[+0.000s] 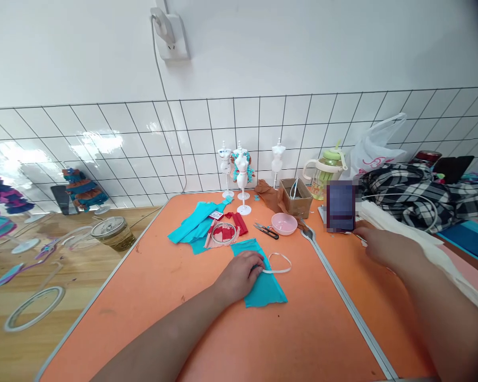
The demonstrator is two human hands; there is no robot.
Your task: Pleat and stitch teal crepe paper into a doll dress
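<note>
On the orange desk (143,276), the left hand (242,273) lies on the blue cloth (265,292), thumb and finger pinched on the white band (278,271). The cloth looks light, soft and easy to crumple, so a corner seems good to hold, while the band looks thin and bendy, best pinched near its end. Further right, the right hand (372,239) is by the phone (340,207), but I cannot tell if it grips anything.

Head view, down across tabletop (302,339)
</note>
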